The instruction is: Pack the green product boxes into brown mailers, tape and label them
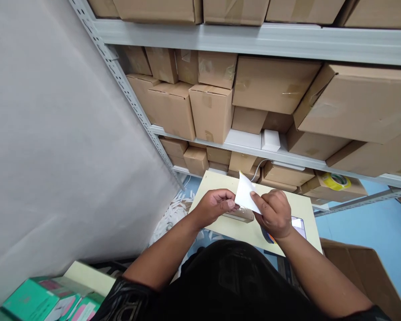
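Above a pale yellow table, my right hand (276, 213) grips a white sheet of paper (247, 194), one finger lying across its face. The sheet is tilted, with a thin yellow line at its top corner. My left hand (217, 207) is closed, thumb against fingers, at the sheet's left edge; what sits between those fingertips is too small to make out. Something clear and shiny, like plastic film (243, 208), shows just below the sheet. Under the hands a small cardboard box (239, 216) lies on the table (217, 180), partly hidden.
A metal shelf rack (227, 38) full of cardboard boxes (210, 111) rises behind the table. A yellow tape roll (336, 181) rests on a lower box. Right of my hand lies a phone-like screen (298, 226). White strips (169, 223) pile on the floor at left, near green boxes (31, 298).
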`<state>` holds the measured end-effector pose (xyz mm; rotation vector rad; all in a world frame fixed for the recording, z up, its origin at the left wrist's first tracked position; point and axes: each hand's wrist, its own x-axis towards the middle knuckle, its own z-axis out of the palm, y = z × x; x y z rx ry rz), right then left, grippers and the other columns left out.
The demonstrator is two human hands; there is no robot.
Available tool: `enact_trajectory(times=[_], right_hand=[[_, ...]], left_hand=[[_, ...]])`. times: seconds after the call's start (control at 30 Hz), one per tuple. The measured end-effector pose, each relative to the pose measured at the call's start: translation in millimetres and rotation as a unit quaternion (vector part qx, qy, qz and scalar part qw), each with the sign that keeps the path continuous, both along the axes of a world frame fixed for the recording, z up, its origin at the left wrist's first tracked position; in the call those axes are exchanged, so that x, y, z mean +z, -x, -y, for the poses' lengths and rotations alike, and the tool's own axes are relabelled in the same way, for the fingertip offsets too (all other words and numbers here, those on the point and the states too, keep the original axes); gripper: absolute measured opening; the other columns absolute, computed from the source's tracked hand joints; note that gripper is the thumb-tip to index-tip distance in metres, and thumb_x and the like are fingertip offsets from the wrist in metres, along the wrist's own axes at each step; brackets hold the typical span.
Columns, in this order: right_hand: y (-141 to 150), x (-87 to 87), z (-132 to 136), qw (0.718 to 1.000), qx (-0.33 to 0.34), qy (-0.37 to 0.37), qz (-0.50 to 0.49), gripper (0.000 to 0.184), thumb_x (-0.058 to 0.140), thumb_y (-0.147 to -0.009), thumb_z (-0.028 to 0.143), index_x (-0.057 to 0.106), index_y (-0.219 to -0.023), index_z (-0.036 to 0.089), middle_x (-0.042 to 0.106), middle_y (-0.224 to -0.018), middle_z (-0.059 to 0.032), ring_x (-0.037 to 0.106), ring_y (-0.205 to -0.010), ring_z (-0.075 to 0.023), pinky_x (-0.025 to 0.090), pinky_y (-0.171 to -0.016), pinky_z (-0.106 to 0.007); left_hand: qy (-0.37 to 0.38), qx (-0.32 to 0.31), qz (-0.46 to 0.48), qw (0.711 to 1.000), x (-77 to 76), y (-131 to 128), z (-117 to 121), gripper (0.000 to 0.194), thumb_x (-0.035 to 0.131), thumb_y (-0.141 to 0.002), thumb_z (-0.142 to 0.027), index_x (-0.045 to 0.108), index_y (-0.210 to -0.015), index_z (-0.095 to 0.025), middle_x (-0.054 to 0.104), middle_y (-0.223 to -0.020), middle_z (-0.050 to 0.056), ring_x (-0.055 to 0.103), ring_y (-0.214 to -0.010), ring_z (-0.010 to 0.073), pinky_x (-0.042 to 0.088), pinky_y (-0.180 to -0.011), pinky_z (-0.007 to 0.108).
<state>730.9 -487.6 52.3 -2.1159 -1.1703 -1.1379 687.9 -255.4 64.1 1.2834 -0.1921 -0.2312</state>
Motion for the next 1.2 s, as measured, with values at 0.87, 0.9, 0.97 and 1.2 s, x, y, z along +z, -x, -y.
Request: enact_trajectory(times=[0.87, 0.9, 0.97, 1.2], right_hand=[[20, -21.1, -12, 0.995, 0.023, 0.076, -0.059, 0.062, 0.065, -0.091, 0.013, 0.048, -0.150, 0.023, 0.064, -0.078, -0.0041, 0.055, -0.072, -0.0215, 0.044, -0.071, -0.037], [21, -21.0, -14, 0.994, 0.033, 0.072, -0.078, 0.063, 0.065, -0.091, 0.013, 0.048, -0.150, 0.023, 0.065, -0.082, -0.0054, 0.057, -0.075, -0.0222, 0.046, -0.072, -0.038], [25, -18.7, -18, 0.988, 0.063, 0.048, -0.133, 0.061, 0.066, -0.091, 0.016, 0.049, -0.149, 0.022, 0.068, -0.090, -0.0084, 0.060, -0.081, -0.0240, 0.050, -0.075, -0.040], [37, -4.1, -28, 0.934, 0.130, -0.096, -0.318, 0.037, 0.065, -0.093, 0.029, 0.063, -0.129, 0.023, 0.069, -0.098, -0.0090, 0.065, -0.086, -0.0236, 0.057, -0.078, -0.040]], left_hand=[[-0.015, 0.061, 0.027, 0.998, -3.8, 6, 8, 0.033, 0.077, -0.085, -0.047, 0.068, -0.083, -0.015, 0.067, -0.075, 0.003, 0.062, -0.072, 0.0142, 0.052, -0.074, 0.028], [-0.019, 0.062, 0.032, 0.997, -3.9, 6, 9, 0.031, 0.077, -0.085, -0.045, 0.068, -0.083, -0.015, 0.067, -0.076, 0.002, 0.062, -0.073, 0.0144, 0.052, -0.074, 0.028], [-0.029, 0.067, 0.043, 0.996, -4.5, 7, 10, 0.027, 0.075, -0.086, -0.042, 0.068, -0.083, -0.016, 0.066, -0.079, 0.002, 0.061, -0.075, 0.0149, 0.051, -0.075, 0.028], [-0.163, 0.103, 0.140, 0.971, -6.5, 11, 11, 0.012, 0.066, -0.089, -0.027, 0.070, -0.082, -0.018, 0.067, -0.083, 0.003, 0.061, -0.079, 0.0161, 0.048, -0.079, 0.028]])
